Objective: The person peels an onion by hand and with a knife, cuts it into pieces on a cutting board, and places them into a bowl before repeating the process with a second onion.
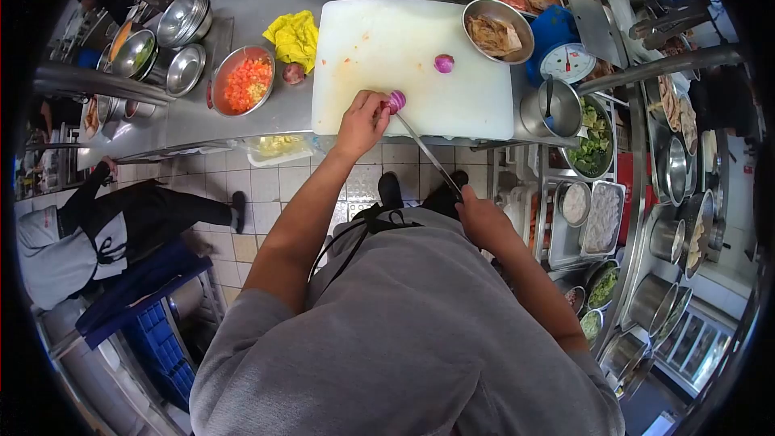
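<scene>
A white cutting board [347, 32] lies on the steel counter in front of me. Near its front edge, my left hand [362, 123] is closed on a piece of red onion [396, 100], fingertips bent against its side. My right hand [483, 218] grips the handle of a long knife [429, 153]. The blade points away from me over the board's edge, its tip right beside the onion piece. Farther back on the board sits another red onion piece [443, 63], purple side up. Small orange scraps are scattered over the board's left half.
Left of the board are a yellow cloth [292, 39], a whole red onion [293, 73] and a bowl of diced tomato [245, 82]. A metal bowl [517, 23] overlaps the board's right corner, near a dial scale [567, 63]. Another person [121, 222] stands at far left.
</scene>
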`<state>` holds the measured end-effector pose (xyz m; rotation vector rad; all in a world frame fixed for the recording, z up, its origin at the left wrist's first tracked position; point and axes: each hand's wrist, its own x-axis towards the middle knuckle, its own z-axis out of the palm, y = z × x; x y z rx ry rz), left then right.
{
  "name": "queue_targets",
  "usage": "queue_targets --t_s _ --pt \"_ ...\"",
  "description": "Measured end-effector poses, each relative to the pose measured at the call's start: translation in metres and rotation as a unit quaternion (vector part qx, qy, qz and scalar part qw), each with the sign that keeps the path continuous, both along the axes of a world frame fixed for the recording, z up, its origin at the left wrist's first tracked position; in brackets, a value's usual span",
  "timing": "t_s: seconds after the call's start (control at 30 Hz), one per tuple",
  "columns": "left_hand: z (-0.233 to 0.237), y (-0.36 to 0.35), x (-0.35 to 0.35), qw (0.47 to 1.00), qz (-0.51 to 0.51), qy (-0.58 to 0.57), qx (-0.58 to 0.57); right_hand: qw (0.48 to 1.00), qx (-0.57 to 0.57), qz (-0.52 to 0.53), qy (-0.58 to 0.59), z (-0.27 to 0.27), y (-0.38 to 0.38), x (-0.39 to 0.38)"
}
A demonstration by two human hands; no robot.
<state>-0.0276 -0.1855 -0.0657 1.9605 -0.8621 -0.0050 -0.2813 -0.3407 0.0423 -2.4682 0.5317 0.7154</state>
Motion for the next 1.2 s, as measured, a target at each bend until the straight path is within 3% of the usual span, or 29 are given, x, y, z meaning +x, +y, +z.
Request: queue_targets --t_s 0.43,0.63,0.97,1.03,1.2 --pt "-0.002 0.002 0.001 1.0 -0.012 -0.015 -0.016 0.998 -0.006 -0.02 -0.062 0.04 0.007 0.0" --pt "0.001 0.002 -0.001 1.0 0.002 -0.027 -0.009 0.997 -0.024 0.001 -0.07 0.033 0.014 0.012" --pt "0.001 0.002 0.001 0.999 -0.005 -0.034 -0.021 0.999 -0.01 0.017 -0.051 0.038 0.011 0.024" --pt "0.002 0.003 0.002 0.999 -0.006 -0.043 -0.021 1.0 0.003 0.007 -0.002 0.039 0.013 0.032" --pt "0.002 0.005 0.001 1.0 -0.006 -0.024 -0.013 0.999 -0.005 0.0 -0.034 -0.008 0.018 0.047"
